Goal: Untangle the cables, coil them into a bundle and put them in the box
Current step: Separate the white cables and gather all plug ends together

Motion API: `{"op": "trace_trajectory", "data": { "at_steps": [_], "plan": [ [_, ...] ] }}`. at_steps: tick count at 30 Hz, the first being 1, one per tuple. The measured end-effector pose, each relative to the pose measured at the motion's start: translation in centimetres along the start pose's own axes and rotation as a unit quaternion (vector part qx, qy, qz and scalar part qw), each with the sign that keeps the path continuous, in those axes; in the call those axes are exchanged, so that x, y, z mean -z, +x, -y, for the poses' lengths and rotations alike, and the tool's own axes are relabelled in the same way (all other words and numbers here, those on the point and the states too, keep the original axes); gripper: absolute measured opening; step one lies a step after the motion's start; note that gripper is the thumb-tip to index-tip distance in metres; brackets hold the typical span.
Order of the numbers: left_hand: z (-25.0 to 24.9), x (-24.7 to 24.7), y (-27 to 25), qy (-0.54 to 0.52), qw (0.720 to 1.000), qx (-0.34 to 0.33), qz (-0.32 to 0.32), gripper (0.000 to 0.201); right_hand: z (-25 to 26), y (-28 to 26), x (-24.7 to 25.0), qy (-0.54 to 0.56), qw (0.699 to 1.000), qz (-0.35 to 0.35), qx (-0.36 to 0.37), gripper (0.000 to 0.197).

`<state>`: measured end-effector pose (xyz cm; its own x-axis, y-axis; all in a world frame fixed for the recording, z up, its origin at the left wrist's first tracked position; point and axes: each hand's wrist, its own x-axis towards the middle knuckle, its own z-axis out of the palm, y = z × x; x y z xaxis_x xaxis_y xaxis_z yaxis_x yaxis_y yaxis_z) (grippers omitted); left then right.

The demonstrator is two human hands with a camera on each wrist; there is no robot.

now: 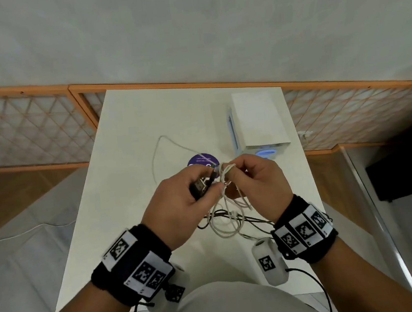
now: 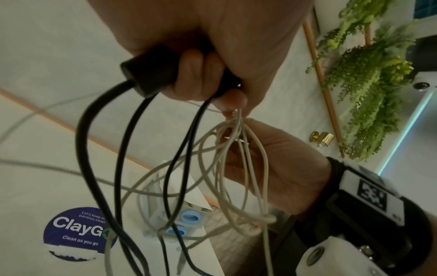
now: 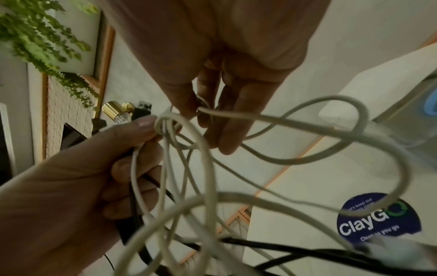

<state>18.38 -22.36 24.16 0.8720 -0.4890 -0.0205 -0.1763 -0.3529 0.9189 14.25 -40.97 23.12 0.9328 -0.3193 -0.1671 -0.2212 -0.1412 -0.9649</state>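
Both hands are raised over the white table (image 1: 134, 215) with a tangle between them. My left hand (image 1: 213, 182) grips a black plug (image 2: 151, 74) in its curled fingers, and its thumb and forefinger pinch a knot of white cable (image 2: 237, 119). My right hand (image 1: 230, 173) pinches a white cable loop (image 3: 203, 110) right beside that knot. White cable loops (image 1: 229, 226) and the black cable (image 2: 82, 149) hang from the hands onto the table. One white strand (image 1: 155, 148) trails away to the left. The white box (image 1: 257, 121) stands at the back right.
A round purple sticker (image 1: 201, 162) lies on the table just beyond the hands. The table's far edge meets an orange-framed lattice partition (image 1: 30, 129). Green plants (image 2: 369, 80) and a brass knob (image 2: 322, 138) show on the wall side.
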Motion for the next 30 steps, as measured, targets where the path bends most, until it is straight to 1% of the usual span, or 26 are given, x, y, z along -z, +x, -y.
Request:
{"op": "trace_trajectory", "data": {
  "at_steps": [2,6,8,10,12,13,15,16,17,18,19,20,21,22,23,24,25,26,28,29,30],
  "plan": [
    [0.0,-0.1,0.1,0.017,1.000,-0.004,0.001,0.007,0.2,-0.1,-0.2,-0.020,1.000,-0.003,0.015,0.015],
    [0.6,0.0,0.3,0.049,0.999,0.011,0.000,0.019,-0.3,0.3,0.0,-0.045,0.999,0.013,0.020,0.012],
    [0.9,0.3,0.4,0.058,0.998,0.023,-0.001,0.021,-0.4,0.6,0.1,-0.054,0.998,0.026,0.021,0.011],
    [1.2,0.7,0.6,0.059,0.998,0.029,-0.008,0.020,-0.5,0.9,0.4,-0.064,0.997,0.027,0.020,0.017],
    [1.4,1.1,0.7,0.040,0.998,0.041,-0.027,0.020,-1.0,1.4,0.7,-0.052,0.998,0.014,-0.011,0.032],
    [1.4,1.3,0.7,0.023,0.998,0.045,-0.040,0.020,-1.4,1.7,1.0,-0.028,0.999,0.000,-0.045,0.035],
    [1.3,1.6,0.7,0.000,0.997,0.039,-0.059,0.018,-2.2,2.4,1.3,0.015,0.993,-0.021,-0.117,0.028],
    [1.1,1.6,0.6,-0.008,0.997,0.033,-0.063,0.016,-2.8,2.6,1.3,0.009,0.990,-0.028,-0.139,0.021],
    [1.0,1.5,0.5,-0.014,0.997,0.027,-0.066,0.014,-3.4,2.9,1.3,-0.022,0.989,-0.036,-0.145,0.011],
    [0.9,1.5,0.5,-0.019,0.997,0.024,-0.070,0.014,-4.0,3.1,1.3,-0.072,0.988,-0.045,-0.127,0.005],
    [0.9,1.4,0.6,-0.022,0.997,0.026,-0.072,0.014,-4.6,3.1,1.3,-0.133,0.987,-0.046,-0.080,0.019],
    [0.9,1.4,0.6,-0.022,0.997,0.031,-0.072,0.014,-5.1,3.1,1.5,-0.183,0.982,-0.029,-0.013,0.035],
    [1.0,1.4,0.7,-0.021,0.997,0.038,-0.069,0.014,-5.4,2.9,1.6,-0.219,0.974,-0.006,0.054,0.045],
    [1.2,1.5,0.7,-0.018,0.997,0.044,-0.065,0.014,-5.5,2.7,1.7,-0.249,0.962,0.022,0.113,0.047],
    [1.4,1.6,0.7,-0.013,0.997,0.050,-0.061,0.015,-5.5,2.4,1.8,-0.268,0.949,0.053,0.158,0.041],
    [1.5,1.7,0.7,-0.005,0.997,0.054,-0.057,0.017,-5.5,2.2,1.8,-0.275,0.942,0.073,0.177,0.030],
    [1.7,1.8,0.6,0.003,0.997,0.056,-0.055,0.017,-5.3,2.0,1.8,-0.258,0.948,0.089,0.165,0.019],
    [1.8,1.9,0.6,0.010,0.997,0.055,-0.056,0.017,-5.0,2.0,1.9,-0.216,0.962,0.105,0.130,0.013],
    [1.9,2.1,0.4,0.014,0.996,0.053,-0.068,0.015,-5.0,2.2,2.2,-0.097,0.988,0.120,0.021,0.014],
    [1.9,2.1,0.3,0.009,0.996,0.052,-0.077,0.014,-5.0,2.3,2.4,-0.026,0.991,0.122,-0.042,0.014],
    [1.9,2.1,0.1,0.004,0.995,0.051,-0.084,0.012,-5.1,2.4,2.6,0.054,0.985,0.130,-0.098,0.011]
  ]
}}
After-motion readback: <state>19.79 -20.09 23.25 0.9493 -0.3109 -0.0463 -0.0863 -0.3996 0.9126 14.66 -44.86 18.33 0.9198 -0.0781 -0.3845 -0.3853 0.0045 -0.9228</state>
